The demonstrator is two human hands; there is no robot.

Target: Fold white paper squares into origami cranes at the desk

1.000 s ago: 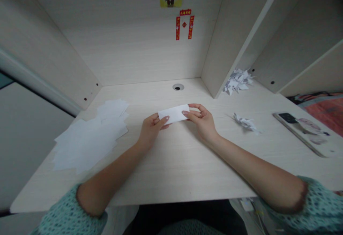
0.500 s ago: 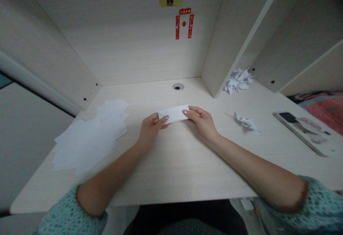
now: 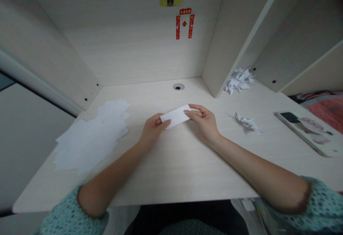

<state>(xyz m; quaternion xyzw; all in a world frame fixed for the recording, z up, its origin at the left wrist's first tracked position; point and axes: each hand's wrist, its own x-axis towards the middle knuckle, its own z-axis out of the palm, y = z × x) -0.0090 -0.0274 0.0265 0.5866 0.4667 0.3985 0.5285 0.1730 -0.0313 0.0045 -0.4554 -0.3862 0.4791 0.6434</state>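
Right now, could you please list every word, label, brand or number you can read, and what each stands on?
No text is legible.
Red top strip on the back wall: characters, too small and blurred to read.
Left red strip and right red strip: markings, too small to read.
Red diamond between them: mark, too small to read.
Held white paper: no writing visible.
Phone: picture on its back, no readable brand.

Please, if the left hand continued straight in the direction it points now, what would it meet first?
The left hand would first meet the white paper, whose left end it pinches. Beyond that, probably the right hand; the exact depth is hard to judge.
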